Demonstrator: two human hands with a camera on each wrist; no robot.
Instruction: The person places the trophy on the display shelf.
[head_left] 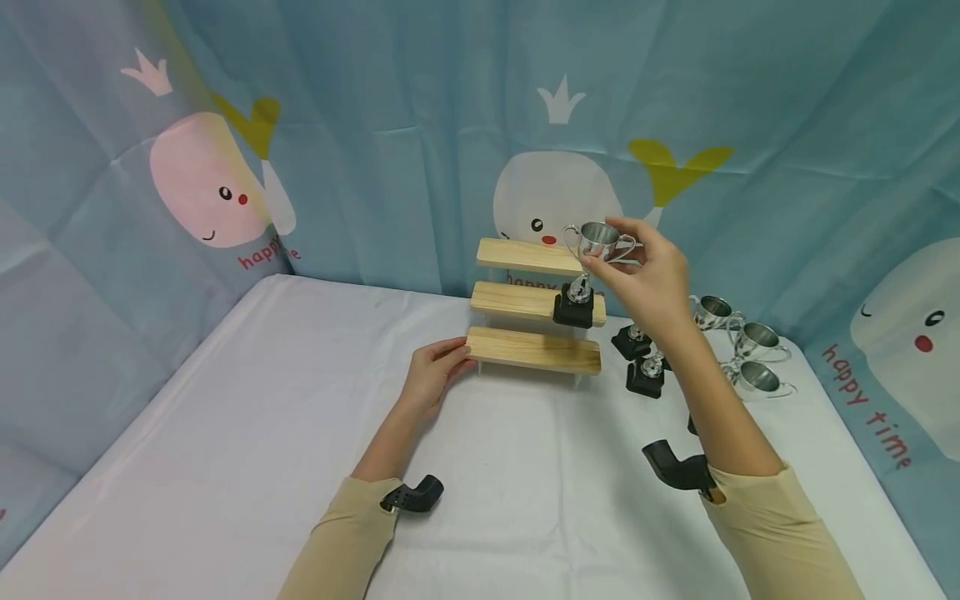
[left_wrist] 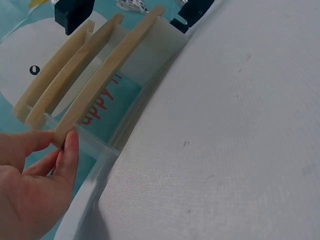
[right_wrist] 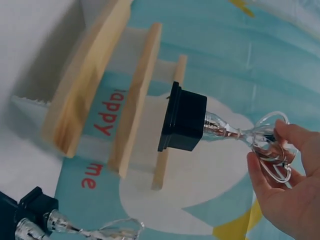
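Note:
A three-tier wooden display stand (head_left: 534, 350) with clear supports stands at the back of the table. My left hand (head_left: 433, 375) pinches the left end of its lowest shelf (left_wrist: 102, 77), thumb above and fingers below. My right hand (head_left: 651, 271) holds a small silver trophy cup (head_left: 598, 237) by its bowl and handle. The trophy is upright, and its black base (right_wrist: 186, 117) is in front of the upper shelves in the head view. In the right wrist view that base hangs apart from the hand, near the top shelf (right_wrist: 170, 125); whether it touches wood I cannot tell.
Several more silver trophies (head_left: 757, 340) with black bases (head_left: 645, 377) are grouped right of the stand, some partly behind my right forearm. A blue curtain (head_left: 420, 167) with whale prints hangs behind the white-covered table (head_left: 262, 433).

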